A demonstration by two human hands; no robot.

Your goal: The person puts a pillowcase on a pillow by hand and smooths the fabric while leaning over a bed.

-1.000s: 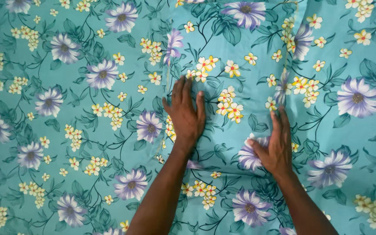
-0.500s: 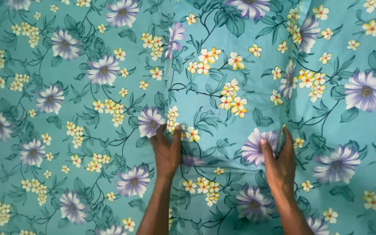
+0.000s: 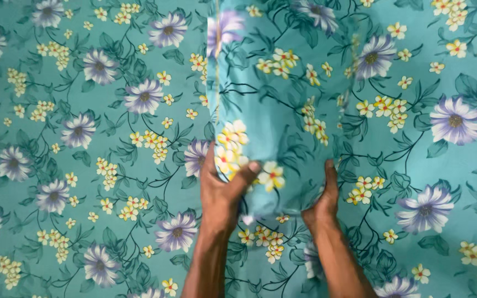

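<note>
Left hand [image 3: 223,190], right hand [image 3: 320,205]: both gripping the floral pillow's [image 3: 277,94] near end above matching bedsheet [image 3: 84,165]; loose grip risks slippage.

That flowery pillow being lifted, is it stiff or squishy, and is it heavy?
Probably squishy: the pillow dents where the left hand and right hand grip its near end. Likely light, since the fingers alone raise it off the matching sheet. Its smooth cover might slide.

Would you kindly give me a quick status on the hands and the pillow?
Left hand and right hand both gripping the pillow's near end. Floral pillow raised off the matching bedsheet. Nothing in the way.
</note>
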